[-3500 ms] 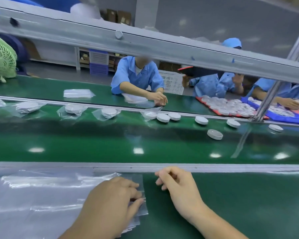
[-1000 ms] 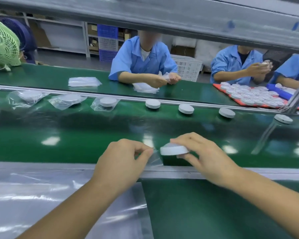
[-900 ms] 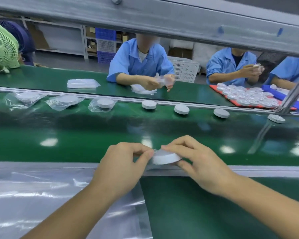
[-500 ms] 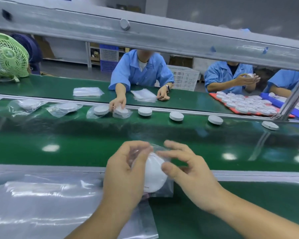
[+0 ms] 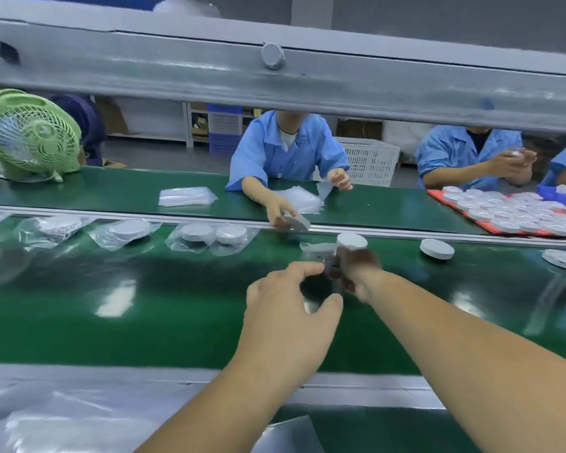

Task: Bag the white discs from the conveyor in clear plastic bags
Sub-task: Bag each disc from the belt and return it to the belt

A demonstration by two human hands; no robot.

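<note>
Both my arms reach out over the green conveyor belt (image 5: 164, 308). A white disc inside a clear plastic bag (image 5: 319, 250) lies far out on the belt, next to a bare white disc (image 5: 352, 240). My right hand (image 5: 356, 273) is motion-blurred, its fingers curled at the bag's near edge. My left hand (image 5: 291, 308) hovers just behind it, thumb and fingers curved in a wide C with nothing between them. More bare discs (image 5: 437, 248) ride the belt to the right. Several bagged discs (image 5: 129, 230) lie to the left.
A stack of clear bags (image 5: 62, 420) lies on my near shelf at bottom left. A grey beam (image 5: 275, 76) crosses overhead. Opposite, people in blue coats work; one hand (image 5: 280, 212) lifts a disc. A red tray of discs (image 5: 504, 214) and a green fan (image 5: 30, 135) stand across.
Half a second ago both hands held the bagged disc near the belt's front edge. Now the arms have stretched forward, the bagged disc is far out on the belt, and my left hand has let go.
</note>
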